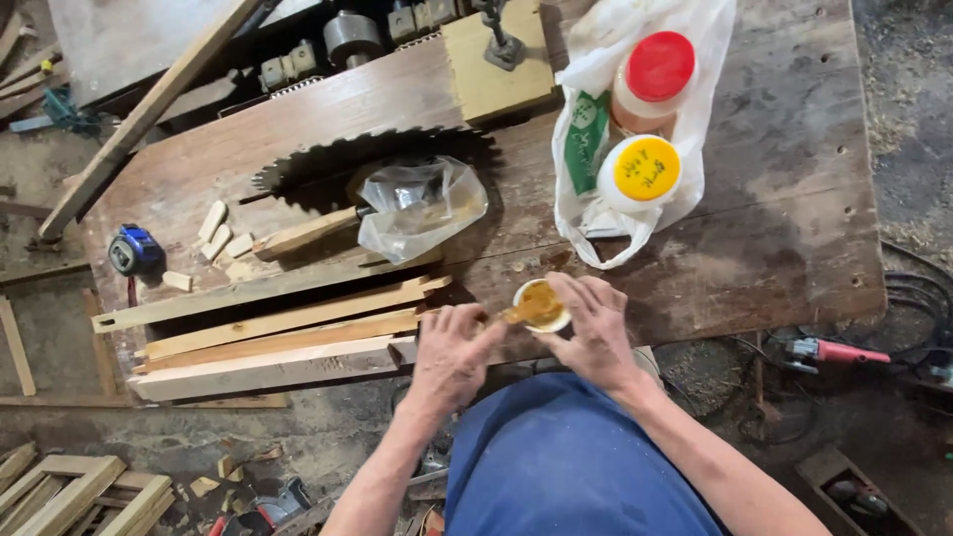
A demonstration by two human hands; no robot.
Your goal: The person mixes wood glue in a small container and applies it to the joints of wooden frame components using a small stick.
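Glue cup [541, 306] sits low centre on the worktop [774, 199], right hand [596, 328] fingers curled around it. Left hand [452, 352] pinches a stick [511, 315] dipped inside. Steady the cup and load sparingly, I'd judge.

Beyond the right hand [596, 333], up the bench, a white plastic bag [586, 149] with a green label holds two jars: one with a red lid [660, 66], one nearer with a yellow lid [646, 169]. A crumpled clear bag [422, 208] lies beyond the left hand [452, 357].
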